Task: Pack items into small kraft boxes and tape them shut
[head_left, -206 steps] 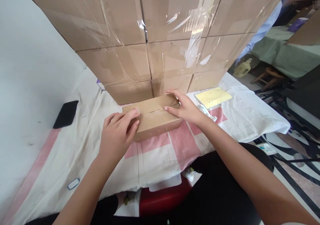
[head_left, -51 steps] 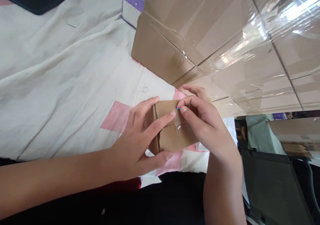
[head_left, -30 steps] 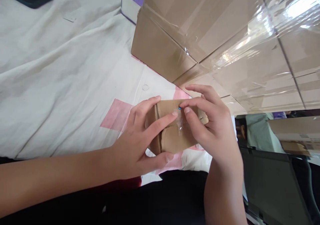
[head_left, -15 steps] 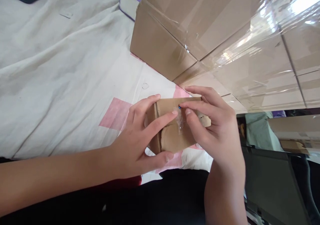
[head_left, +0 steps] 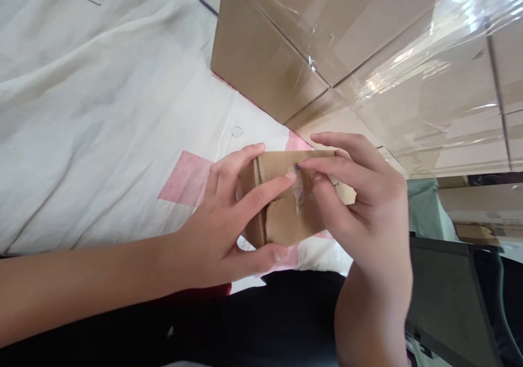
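A small brown cardboard box (head_left: 281,217) lies before me on the cloth, with a torn top layer and a crinkled strip of clear tape (head_left: 299,193) on its upper face. My left hand (head_left: 235,209) grips it from the left, thumb at the near edge and fingers at the far edge. Its index fingertip presses beside the tape. My right hand (head_left: 355,193) is over the box's right part with fingers apart. The right index fingertip touches a tiny dark-blue bead-like dot (head_left: 298,166); the thumb tip rests just nearer to me. The box's underside is hidden.
Large taped cardboard boxes (head_left: 261,56) stand close beyond and to the right. A wrinkled white cloth (head_left: 102,111) with pink patches (head_left: 186,177) spreads leftward. A dark grey panel (head_left: 445,285) is at the lower right, near green fabric (head_left: 429,209).
The view has shifted slightly, so the large boxes appear farther left and higher. Both hands keep nearly the same pose on the small box; the right index finger still touches the blue dot.
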A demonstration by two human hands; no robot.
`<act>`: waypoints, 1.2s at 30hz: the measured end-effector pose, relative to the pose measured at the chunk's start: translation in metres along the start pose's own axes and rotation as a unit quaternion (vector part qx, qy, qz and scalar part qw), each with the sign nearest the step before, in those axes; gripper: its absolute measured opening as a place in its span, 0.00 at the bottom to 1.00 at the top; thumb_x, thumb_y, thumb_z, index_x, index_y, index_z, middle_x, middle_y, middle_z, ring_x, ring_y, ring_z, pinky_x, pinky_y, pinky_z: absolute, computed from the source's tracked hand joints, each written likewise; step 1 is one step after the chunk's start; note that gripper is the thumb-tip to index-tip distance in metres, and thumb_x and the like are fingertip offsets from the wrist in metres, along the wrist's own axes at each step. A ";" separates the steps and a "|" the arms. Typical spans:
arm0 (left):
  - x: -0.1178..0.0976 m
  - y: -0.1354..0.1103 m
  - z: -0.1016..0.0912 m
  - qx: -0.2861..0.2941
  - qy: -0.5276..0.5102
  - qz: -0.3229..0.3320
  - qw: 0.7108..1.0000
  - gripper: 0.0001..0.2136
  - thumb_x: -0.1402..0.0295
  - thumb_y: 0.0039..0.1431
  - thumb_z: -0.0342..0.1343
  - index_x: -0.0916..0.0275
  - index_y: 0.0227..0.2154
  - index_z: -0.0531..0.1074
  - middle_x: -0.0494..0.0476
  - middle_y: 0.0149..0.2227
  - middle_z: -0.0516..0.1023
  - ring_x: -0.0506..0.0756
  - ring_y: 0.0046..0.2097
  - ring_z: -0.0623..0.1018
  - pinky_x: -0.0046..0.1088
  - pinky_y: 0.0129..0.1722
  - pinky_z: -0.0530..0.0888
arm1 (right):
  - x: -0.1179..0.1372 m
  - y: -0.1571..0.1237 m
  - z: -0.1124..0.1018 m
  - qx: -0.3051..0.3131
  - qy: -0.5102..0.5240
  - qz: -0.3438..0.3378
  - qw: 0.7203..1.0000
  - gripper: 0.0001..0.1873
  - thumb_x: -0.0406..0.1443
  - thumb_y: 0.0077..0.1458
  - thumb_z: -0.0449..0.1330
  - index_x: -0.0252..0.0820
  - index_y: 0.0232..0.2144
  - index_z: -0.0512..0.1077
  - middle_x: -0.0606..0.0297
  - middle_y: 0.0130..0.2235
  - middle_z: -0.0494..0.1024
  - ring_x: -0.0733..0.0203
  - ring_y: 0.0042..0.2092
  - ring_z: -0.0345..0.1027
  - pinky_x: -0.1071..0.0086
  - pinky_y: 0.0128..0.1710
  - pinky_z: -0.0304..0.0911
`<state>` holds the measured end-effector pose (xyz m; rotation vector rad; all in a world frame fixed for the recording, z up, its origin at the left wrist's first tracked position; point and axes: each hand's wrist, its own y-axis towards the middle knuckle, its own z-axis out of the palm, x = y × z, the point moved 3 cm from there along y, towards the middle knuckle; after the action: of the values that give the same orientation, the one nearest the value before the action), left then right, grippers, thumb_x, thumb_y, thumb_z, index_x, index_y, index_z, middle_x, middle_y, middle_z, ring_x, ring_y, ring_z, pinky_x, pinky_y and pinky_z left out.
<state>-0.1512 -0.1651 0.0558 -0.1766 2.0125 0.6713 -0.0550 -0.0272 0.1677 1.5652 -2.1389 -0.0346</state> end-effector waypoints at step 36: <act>-0.001 -0.001 0.000 -0.022 0.018 0.040 0.999 0.32 0.51 0.61 0.57 0.51 0.66 0.61 0.64 0.71 0.49 0.72 0.70 0.56 0.59 0.64 0.65 | -0.004 0.002 0.005 -0.009 -0.053 -0.019 0.998 0.14 0.28 0.60 0.56 0.49 0.35 0.79 0.59 0.52 0.79 0.45 0.55 0.72 0.45 0.55 0.70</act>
<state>-0.1501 -0.1656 0.0559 -0.1343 2.0495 0.7679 -0.0578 -0.0240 0.1620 1.6264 -2.1818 -0.1524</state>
